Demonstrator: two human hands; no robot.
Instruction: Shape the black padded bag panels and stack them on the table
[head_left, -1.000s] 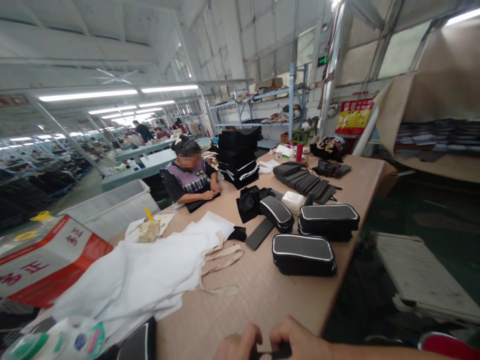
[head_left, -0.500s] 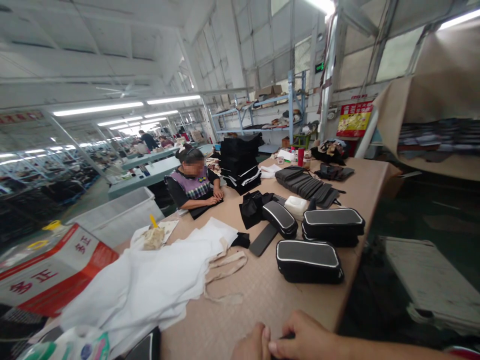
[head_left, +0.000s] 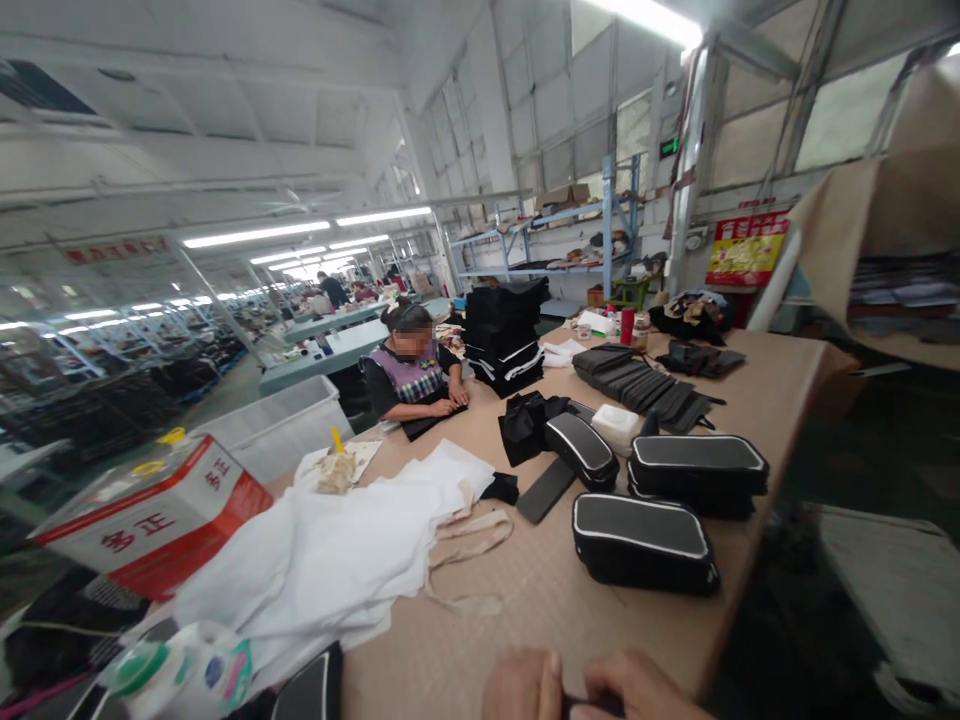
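At the bottom edge of the view, my left hand (head_left: pixel 522 684) and my right hand (head_left: pixel 637 686) are close together with curled fingers. Between them shows a small dark piece (head_left: pixel 585 704), gripped by both and mostly cut off by the frame. Beyond my hands, a black case with white piping (head_left: pixel 645 540) lies on the brown table (head_left: pixel 457 650). Behind it are a stack of similar cases (head_left: pixel 697 455) and a smaller one (head_left: pixel 581 447). A flat dark strip (head_left: pixel 546 489) rests to their left.
White sheets (head_left: pixel 315 550) spread over the left side, near a red and white box (head_left: pixel 157 510) and a bottle (head_left: pixel 187 670). Across the table a person (head_left: pixel 412 370) handles black material beside a tall black stack (head_left: pixel 502 330). A stool (head_left: pixel 892 580) stands right of the table edge.
The view has swung left, so the scene sits further right and slightly lower. My hands are lower in the frame, with less of the right forearm showing.
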